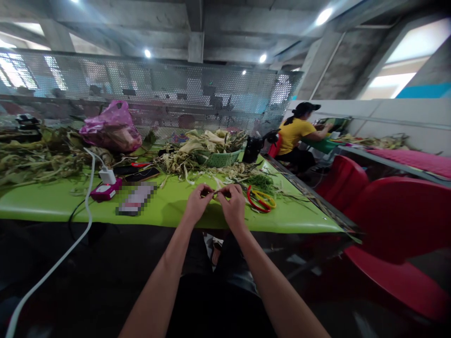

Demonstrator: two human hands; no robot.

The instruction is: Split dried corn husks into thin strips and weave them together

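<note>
Above the near edge of the green-covered table, my left hand [198, 203] and my right hand [232, 203] meet fingertip to fingertip. Both are closed in a pinch on a thin, dark strip [216, 192] that spans the small gap between them. Its kind is too small to make out. Pale husk-like strips lie just behind my fingers. To the right of my right hand are red and yellow loop handles [260, 201], looking like scissors. A tuft of fine green strands [262, 183] lies behind them.
A green basket [225, 159] holds dried leaves. More dried leaves [31, 162] and a pink bag [111, 129] are on the left. A blurred phone-like slab [136, 199] and a purple socket block [105, 190] with cables lie nearer. Red chairs [405, 220] and a person in yellow [294, 134] are right.
</note>
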